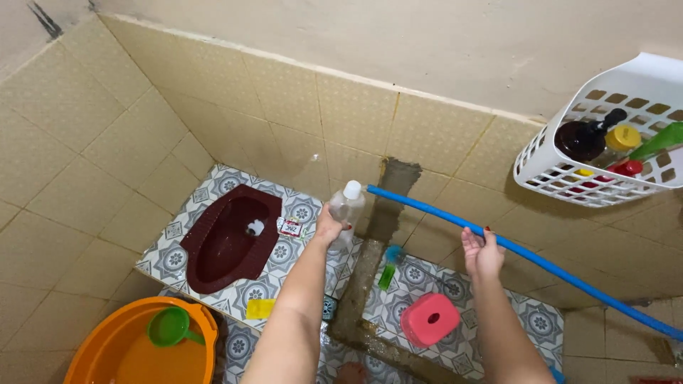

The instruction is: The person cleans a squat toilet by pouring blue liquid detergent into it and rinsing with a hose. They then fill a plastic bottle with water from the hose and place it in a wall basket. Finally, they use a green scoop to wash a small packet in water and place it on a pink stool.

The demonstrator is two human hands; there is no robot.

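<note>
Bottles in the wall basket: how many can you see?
4: a dark pump bottle at the left, a yellow-capped one, a green one at the right, a red-capped one lower. Others may be hidden.

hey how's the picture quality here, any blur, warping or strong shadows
Head view: lighting even and soft; white basket casts a shadow on the wall; wide-lens warping bends the blue hose and tile lines; left hand with the clear bottle and right hand slightly soft.

Both arms outstretched; left hand (pixel 329 227) clenched, right hand (pixel 482 250) curled, palm up.
</note>
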